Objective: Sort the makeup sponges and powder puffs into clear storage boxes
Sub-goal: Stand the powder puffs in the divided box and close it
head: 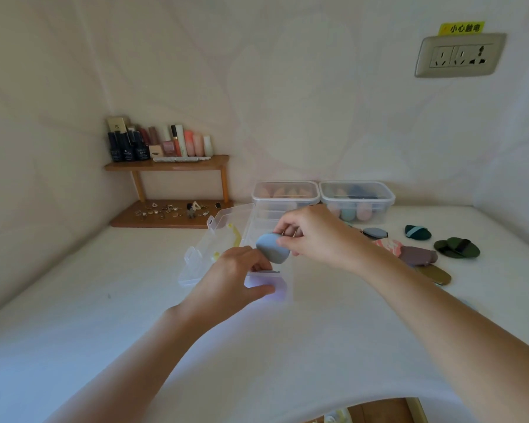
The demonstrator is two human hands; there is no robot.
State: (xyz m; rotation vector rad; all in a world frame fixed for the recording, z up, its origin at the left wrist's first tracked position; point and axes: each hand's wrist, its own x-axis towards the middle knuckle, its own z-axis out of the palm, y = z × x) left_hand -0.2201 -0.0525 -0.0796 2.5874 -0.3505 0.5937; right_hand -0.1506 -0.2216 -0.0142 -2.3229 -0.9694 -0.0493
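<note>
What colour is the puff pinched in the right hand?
Greyish blue puff, in the right hand; head view shows it.

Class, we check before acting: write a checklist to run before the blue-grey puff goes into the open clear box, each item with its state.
1. Puff held: ok, right hand pinches blue-grey puff.
2. Lid open: ok, clear box stands open.
3. Box steadied: ok, left hand grips its near end.
4. Free compartment beneath puff: cannot tell.
5. Loose puffs all sorted: not ok, dark green puffs lie on table.

Left hand [242, 270], right hand [315, 236] and 2 forearms [153, 346] appear bare up to the frame's edge.
</note>
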